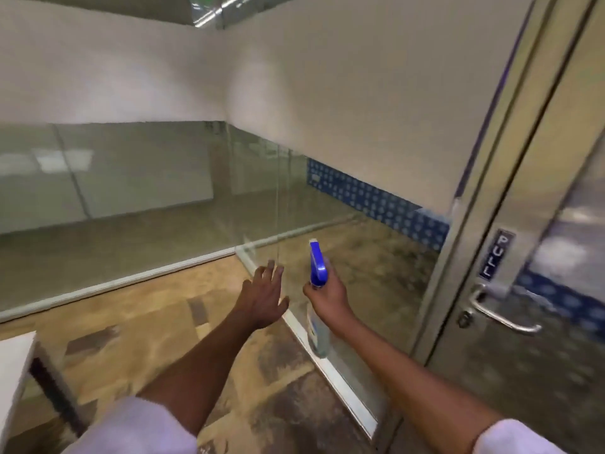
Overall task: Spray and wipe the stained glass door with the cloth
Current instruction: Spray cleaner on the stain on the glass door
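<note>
While beside the glass panel (pixel 343 257) edge: right hand (pixel 327 298) gripping spray bottle (pixel 317 273), left hand (pixel 263 296) spread.

I am looking down at a tan floor of patchy wood-look tiles with darker brown blotches (pixel 137 309), which is spreading out below me. A pale metal bottom rail of the glass partition (pixel 108 285) is sitting directly on it, running leftward from the corner. At the lower left, a white table with a dark leg (pixel 19 371) is standing on the same floor.
</note>
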Demonstrator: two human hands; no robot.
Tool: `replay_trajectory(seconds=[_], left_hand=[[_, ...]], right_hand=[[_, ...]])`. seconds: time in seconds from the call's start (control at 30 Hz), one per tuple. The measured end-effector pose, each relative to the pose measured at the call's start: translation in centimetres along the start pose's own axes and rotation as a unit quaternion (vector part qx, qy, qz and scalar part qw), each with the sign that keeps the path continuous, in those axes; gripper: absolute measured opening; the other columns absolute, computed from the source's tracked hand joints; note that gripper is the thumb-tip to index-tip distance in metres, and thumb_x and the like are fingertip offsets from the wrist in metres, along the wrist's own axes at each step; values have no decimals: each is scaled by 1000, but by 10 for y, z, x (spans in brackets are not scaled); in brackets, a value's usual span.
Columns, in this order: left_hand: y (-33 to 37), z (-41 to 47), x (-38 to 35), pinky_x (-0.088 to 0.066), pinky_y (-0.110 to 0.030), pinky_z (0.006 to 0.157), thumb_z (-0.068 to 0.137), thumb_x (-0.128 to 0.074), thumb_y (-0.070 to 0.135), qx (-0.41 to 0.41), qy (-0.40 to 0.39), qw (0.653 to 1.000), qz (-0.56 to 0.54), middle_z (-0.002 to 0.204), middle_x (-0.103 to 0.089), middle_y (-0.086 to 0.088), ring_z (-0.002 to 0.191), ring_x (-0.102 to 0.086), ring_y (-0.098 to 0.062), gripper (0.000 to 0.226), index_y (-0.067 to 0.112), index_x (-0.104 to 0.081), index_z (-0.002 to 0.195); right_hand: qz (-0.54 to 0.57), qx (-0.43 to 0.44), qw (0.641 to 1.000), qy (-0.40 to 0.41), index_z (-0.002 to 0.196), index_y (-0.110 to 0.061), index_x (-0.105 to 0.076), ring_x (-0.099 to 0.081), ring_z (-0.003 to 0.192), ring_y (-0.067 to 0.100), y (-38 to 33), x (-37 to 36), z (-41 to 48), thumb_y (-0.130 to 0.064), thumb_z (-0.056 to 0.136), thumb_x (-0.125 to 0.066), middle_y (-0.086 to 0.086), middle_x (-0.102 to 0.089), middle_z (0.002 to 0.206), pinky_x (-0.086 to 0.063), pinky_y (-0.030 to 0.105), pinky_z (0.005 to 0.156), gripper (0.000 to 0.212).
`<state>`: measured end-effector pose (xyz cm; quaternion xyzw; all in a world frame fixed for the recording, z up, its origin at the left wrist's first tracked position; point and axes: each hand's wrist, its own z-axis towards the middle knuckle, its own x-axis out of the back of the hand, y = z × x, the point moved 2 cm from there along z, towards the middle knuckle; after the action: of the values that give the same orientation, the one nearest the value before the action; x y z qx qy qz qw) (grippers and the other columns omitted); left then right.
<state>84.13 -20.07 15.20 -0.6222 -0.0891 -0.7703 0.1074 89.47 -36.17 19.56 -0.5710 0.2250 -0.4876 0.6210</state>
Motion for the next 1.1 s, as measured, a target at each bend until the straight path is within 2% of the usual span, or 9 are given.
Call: replay_trajectory(seconds=[0.07,0.2,0.4,0.53,0.7,0.8,0.9,1.0,1.1], left_hand=[[47,33,0,-54,-50,76,78,-31,59,-62,5,998,-29,148,-34,-20,126,-41,-39,82,7,-29,141],[133,85,-5,-57,-43,73,76,-36,53,-191,32,980,-39,123,-57,-21,105,-59,-37,76,4,-35,133],[258,141,22,-57,-45,82,72,-44,47,-368,102,923,-48,118,-62,-25,102,-62,-39,71,-2,-50,122],[323,156,60,-55,-52,81,70,-40,53,-402,153,901,-58,131,-54,-23,112,-57,-41,73,7,-42,127],[402,169,116,-46,-61,88,76,-42,56,-442,227,866,-55,135,-50,-25,122,-48,-46,75,4,-43,130],[440,176,150,-40,-64,93,78,-44,54,-463,272,841,-66,138,-46,-28,126,-43,-47,74,2,-44,130],[472,182,186,-35,-65,98,80,-43,55,-475,312,818,-88,141,-45,-27,131,-38,-45,75,1,-45,132],[496,194,213,-27,-68,104,83,-40,58,-476,344,803,-98,147,-37,-28,137,-27,-45,78,1,-40,137],[512,210,235,-22,-71,106,85,-38,61,-469,364,796,-119,152,-26,-29,141,-21,-46,84,0,-32,142]], right_hand=[[-9,1,999,51,127,-19,-52,-55,80,17,8,41,3,3,75,-61,0,-61,92,-44,28,74,57],[-35,-16,990,132,127,-16,-51,-53,80,13,14,112,0,9,75,-60,2,-60,94,-40,7,65,59],[-93,-13,955,280,115,-31,-53,-61,74,10,6,203,-18,-1,74,-63,3,-66,89,-52,22,73,52],[-116,-2,930,350,122,-21,-54,-61,73,-5,-7,250,-37,-1,77,-64,0,-65,93,-49,12,69,50],[-138,-1,891,433,110,-42,-51,-63,72,15,-41,305,-70,-12,75,-63,5,-67,92,-59,34,67,47],[-180,3,864,471,98,-39,-51,-63,77,26,-64,334,-84,-12,74,-60,11,-65,92,-56,37,71,37],[-219,-6,843,491,99,-36,-50,-62,81,25,-85,366,-94,-17,68,-56,0,-61,95,-56,46,74,36],[-240,-9,842,484,99,-45,-48,-62,83,23,-108,396,-101,-17,70,-56,-5,-59,100,-57,48,73,41],[-257,10,842,474,97,-37,-49,-62,83,28,-133,421,-107,-9,76,-57,1,-60,101,-57,49,69,36]])
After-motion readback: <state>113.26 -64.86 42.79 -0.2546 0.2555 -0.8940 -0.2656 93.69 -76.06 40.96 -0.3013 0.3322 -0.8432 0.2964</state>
